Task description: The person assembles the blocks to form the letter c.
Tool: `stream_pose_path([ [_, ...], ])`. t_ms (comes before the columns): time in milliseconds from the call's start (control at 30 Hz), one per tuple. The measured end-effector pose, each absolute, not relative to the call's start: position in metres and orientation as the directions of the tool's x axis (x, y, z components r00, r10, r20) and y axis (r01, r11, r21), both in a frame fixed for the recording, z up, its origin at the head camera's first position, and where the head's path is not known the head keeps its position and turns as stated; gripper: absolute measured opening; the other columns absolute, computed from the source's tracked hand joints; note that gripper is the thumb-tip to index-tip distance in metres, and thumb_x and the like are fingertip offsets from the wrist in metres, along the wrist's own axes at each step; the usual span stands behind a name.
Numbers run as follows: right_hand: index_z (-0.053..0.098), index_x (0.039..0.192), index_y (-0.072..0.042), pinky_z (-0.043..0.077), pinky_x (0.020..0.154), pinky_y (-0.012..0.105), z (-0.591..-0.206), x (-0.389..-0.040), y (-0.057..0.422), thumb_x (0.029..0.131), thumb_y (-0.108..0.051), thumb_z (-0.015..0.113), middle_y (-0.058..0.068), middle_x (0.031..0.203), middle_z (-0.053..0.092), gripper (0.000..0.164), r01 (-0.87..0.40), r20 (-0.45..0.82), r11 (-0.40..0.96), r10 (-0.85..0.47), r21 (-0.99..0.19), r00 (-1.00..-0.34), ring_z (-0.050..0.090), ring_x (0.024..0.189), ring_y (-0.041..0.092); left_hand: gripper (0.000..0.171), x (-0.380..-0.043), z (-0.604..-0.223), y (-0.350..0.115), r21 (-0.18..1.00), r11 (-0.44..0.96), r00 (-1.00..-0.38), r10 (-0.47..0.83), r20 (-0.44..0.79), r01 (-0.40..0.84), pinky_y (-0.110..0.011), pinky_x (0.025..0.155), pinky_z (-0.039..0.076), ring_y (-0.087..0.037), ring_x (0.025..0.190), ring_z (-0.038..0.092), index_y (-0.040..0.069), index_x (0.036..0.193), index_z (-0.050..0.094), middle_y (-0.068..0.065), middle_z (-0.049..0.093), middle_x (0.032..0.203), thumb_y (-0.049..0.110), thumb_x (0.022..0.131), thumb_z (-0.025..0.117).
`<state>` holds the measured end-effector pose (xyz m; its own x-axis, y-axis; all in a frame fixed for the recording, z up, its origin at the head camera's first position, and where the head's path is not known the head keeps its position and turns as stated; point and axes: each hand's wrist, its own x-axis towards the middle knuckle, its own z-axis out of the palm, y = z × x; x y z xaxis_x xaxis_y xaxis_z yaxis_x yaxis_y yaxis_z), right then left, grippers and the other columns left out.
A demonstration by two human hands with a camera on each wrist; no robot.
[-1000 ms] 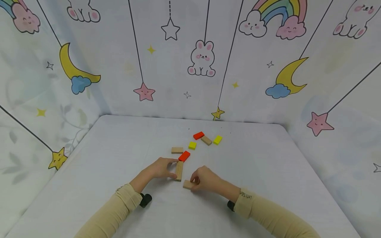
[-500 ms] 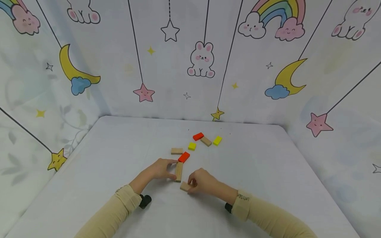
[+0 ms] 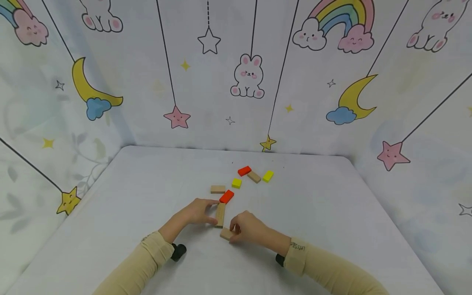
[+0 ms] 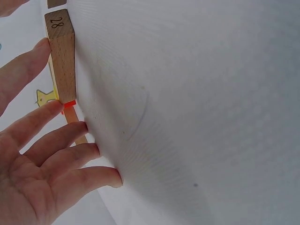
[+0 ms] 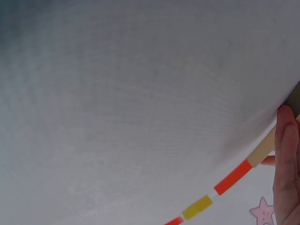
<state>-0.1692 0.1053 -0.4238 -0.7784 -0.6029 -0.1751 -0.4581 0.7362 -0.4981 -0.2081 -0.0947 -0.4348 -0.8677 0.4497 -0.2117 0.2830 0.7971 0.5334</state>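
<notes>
In the head view a plain wooden block [image 3: 220, 215] lies lengthwise in front of a red block [image 3: 226, 196]. My left hand [image 3: 199, 211] rests beside it, thumb touching near its close end and index finger near its far end. The left wrist view shows this wooden block [image 4: 62, 61] with the number 28 on its end, and the other fingers of the left hand [image 4: 37, 164] spread on the cloth. Just nearer to me, my right hand [image 3: 248, 228] pinches a second wooden block [image 3: 225, 234] between thumb and fingers. Part of that block is hidden by the fingers.
Farther back on the white cloth-covered table [image 3: 313, 213] lie a wooden block [image 3: 218, 189], a yellow block [image 3: 237, 183], a red block [image 3: 244, 171], another wooden block [image 3: 254, 176] and a yellow block [image 3: 268, 176]. A patterned backdrop [image 3: 206, 82] encloses the table.
My right hand has shifted left and slightly towards me with the wooden block, bringing it near the close end of the other wooden block. The left hand keeps its place beside its block.
</notes>
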Motion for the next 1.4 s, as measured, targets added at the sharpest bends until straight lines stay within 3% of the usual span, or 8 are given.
stream_pose_path([
  [1400,0.069,0.083,-0.010,0.042,0.051,0.017,-0.432,-0.171,0.104,0.071,-0.022,0.079,-0.010,0.063,0.054,0.020,-0.464,-0.143,0.748,-0.586,-0.475,-0.798,0.047,0.056,0.003,0.062,-0.207,-0.436,-0.095,0.547,0.784,-0.868,0.459,-0.191,0.295,-0.045,0.094,0.039,-0.030,0.115,0.049,0.009,0.128,0.053,-0.015,0.055,0.124,0.026,0.074,0.076],
])
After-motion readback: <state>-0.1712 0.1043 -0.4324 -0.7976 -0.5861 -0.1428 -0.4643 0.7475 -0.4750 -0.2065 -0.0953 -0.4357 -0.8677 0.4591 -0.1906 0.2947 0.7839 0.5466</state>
